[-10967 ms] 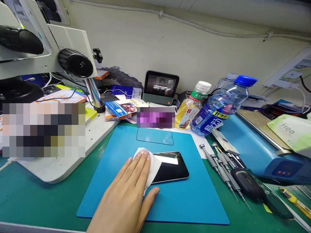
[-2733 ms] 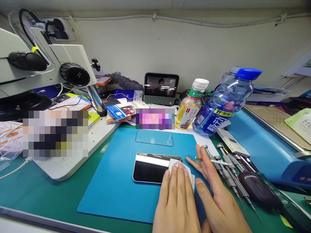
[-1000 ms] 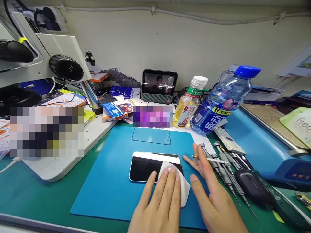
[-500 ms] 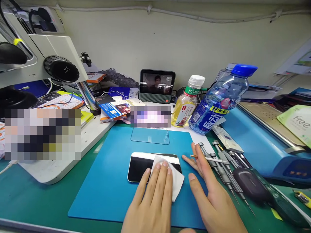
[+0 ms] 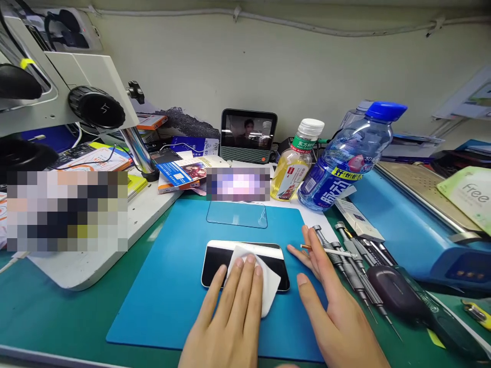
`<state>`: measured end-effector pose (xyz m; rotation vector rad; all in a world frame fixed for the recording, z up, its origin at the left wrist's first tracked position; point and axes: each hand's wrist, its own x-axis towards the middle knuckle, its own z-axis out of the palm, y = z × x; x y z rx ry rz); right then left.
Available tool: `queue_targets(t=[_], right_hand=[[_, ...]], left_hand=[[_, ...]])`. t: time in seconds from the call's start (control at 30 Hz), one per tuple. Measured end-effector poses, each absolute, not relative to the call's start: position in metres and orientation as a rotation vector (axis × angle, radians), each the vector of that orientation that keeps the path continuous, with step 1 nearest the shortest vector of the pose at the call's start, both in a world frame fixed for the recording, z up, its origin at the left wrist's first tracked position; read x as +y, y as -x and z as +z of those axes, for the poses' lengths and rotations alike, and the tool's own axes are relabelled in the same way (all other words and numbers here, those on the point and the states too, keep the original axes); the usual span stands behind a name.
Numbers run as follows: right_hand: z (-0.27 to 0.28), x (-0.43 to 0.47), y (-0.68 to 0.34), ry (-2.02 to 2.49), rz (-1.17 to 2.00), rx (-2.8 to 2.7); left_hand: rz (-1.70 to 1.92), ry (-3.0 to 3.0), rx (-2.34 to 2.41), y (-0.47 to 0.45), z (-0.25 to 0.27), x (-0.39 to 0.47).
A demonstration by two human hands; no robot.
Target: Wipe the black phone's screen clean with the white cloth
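A black phone [image 5: 215,263] lies screen-up on the blue mat [image 5: 172,286]. My left hand [image 5: 230,312] presses a white wipe [image 5: 264,281] flat on the middle of the screen, fingers together. My right hand [image 5: 333,317] rests flat on the mat just right of the phone, fingers apart, with a thin white-and-copper stick [image 5: 330,250] lying across the fingers. A clear glass screen protector [image 5: 237,213] lies on the mat beyond the phone.
A microscope [image 5: 69,97] on its white base [image 5: 115,240] stands at left. Behind the mat are a small screen [image 5: 248,135], a yellow-liquid bottle [image 5: 297,163] and a blue water bottle [image 5: 345,163]. Screwdrivers [image 5: 345,255] and a blue machine [image 5: 414,230] lie right.
My left hand has slid the wipe leftward along the phone screen, from its right end to its middle. My right hand has stayed beside the phone.
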<state>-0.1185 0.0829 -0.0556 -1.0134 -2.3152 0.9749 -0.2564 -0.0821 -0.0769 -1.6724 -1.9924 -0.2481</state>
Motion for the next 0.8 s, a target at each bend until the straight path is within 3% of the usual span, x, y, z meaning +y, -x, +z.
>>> queue_targets(t=[0.47,0.8], right_hand=[[-0.056,0.083,0.118,1.019,1.002,-2.296],[-0.052,0.082,0.118,1.045,0.943,-2.326]], left_hand=[[-0.334,1.575,-2.118,0.267,-0.055,-0.064],[-0.276,1.673,-1.99,0.274,-0.066,-0.102]])
